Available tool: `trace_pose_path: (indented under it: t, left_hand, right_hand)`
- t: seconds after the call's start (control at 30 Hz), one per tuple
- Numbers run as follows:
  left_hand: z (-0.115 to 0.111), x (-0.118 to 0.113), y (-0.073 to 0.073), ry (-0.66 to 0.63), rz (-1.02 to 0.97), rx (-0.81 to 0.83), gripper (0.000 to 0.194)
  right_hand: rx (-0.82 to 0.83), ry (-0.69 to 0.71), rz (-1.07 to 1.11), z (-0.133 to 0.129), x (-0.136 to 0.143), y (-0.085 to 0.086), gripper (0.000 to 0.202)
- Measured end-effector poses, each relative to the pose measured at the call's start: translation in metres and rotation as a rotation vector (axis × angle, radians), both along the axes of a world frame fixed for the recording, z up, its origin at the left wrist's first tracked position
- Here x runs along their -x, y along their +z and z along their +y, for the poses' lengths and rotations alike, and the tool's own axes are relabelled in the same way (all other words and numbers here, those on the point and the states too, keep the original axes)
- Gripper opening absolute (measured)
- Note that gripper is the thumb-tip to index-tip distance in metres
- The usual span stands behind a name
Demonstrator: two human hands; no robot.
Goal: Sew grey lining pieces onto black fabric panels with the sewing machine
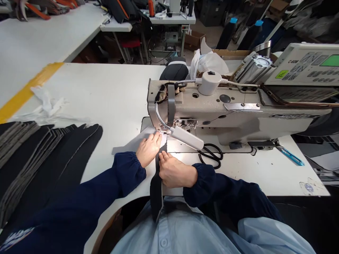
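A dark fabric strip (156,192) runs from under the needle area of a sewing machine (238,123) down over the table's front edge. My left hand (149,149) lies on the fabric just in front of the needle area, fingers stretched forward and flat. My right hand (176,171) is closer to the front edge, its fingers closed on the strip. A grey fabric piece (129,145) extends left of my left hand. The needle tip and the fabric under it are too small to make out.
Stacked dark fabric pieces (71,158) cover the table's left side, with white scraps (47,102) behind them. Black-handled scissors (212,155) lie right of my right hand, and a blue cutter (291,156) lies far right. A lamp (186,137) hangs near the needle.
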State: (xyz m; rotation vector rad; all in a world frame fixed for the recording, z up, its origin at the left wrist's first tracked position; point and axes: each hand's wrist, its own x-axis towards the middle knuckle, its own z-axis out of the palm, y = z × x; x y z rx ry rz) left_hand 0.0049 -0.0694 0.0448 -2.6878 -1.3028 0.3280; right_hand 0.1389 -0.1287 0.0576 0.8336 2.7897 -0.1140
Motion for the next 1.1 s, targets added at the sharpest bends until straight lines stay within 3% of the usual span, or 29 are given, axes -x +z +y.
trace_pose_path:
  t: [0.33, 0.6, 0.77, 0.87, 1.0, 1.1]
  left_hand:
    - [-0.003, 0.026, 0.01, -0.037, 0.05, -0.036, 0.039]
    - [-0.01, 0.019, 0.029, -0.036, 0.118, 0.086, 0.031]
    - [-0.017, 0.015, 0.035, -0.045, 0.114, 0.184, 0.043]
    - [-0.02, 0.013, 0.036, -0.049, 0.115, 0.265, 0.046]
    - [-0.021, 0.009, 0.036, -0.023, 0.08, 0.355, 0.038]
    - [-0.022, 0.008, 0.034, 0.009, 0.05, 0.39, 0.035]
  right_hand:
    - [0.037, -0.045, -0.034, 0.007, -0.002, 0.007, 0.058]
    - [0.096, -0.066, 0.037, 0.006, -0.007, 0.006, 0.067]
    - [0.129, -0.045, 0.063, 0.002, -0.011, 0.006, 0.072]
    - [0.084, 0.0, 0.086, -0.003, -0.013, 0.002, 0.07]
    - [-0.079, 0.054, 0.084, -0.013, -0.011, -0.008, 0.045]
    - [-0.184, 0.085, 0.075, -0.021, -0.008, -0.014, 0.037]
